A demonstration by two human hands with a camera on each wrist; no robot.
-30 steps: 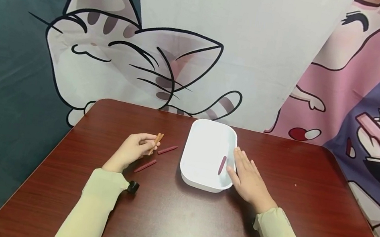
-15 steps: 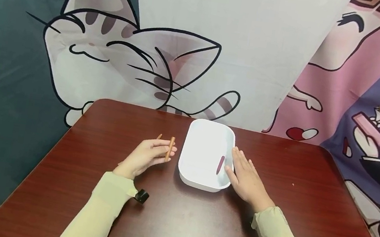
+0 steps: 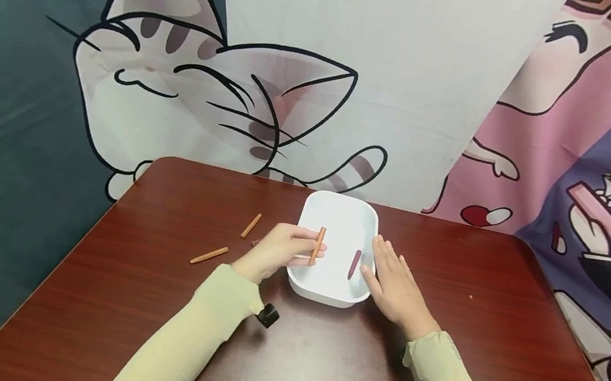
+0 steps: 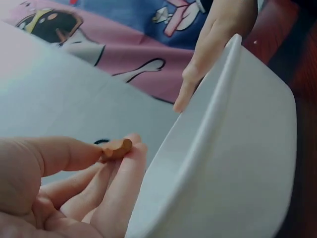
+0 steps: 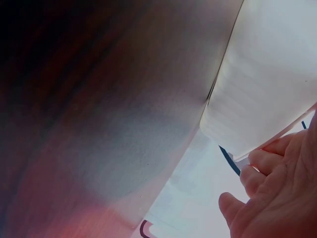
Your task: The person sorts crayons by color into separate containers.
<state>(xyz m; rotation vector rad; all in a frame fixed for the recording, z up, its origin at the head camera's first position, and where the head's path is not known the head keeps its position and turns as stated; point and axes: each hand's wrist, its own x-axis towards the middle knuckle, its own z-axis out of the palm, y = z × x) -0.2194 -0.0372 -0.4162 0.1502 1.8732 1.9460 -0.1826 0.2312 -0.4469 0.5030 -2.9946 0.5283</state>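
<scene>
My left hand (image 3: 281, 249) pinches an orange-brown stick (image 3: 318, 246) between thumb and fingers, above the left side of a white tray (image 3: 339, 200). In the left wrist view, the end of that stick (image 4: 118, 149) faces the camera, beside the tray's wall (image 4: 237, 148). Inside the tray, towards its right wall, lies one dark red stick (image 3: 354, 265). The right hand (image 3: 400, 288) rests against the tray's right side with its fingers straight; the right wrist view shows its fingers (image 5: 267, 163) by the rim.
Two more orange-brown sticks lie on the table to the left, one nearer (image 3: 209, 256) and one farther back (image 3: 250, 226). A bit of a dark red stick (image 3: 255, 243) shows beside my left hand. Behind the brown table (image 3: 315, 374) hangs a cartoon cloth (image 3: 412, 101).
My left hand has carried the orange-brown stick rightwards from the table to over the tray, uncovering two sticks on the left. The right hand stays at the tray's side.
</scene>
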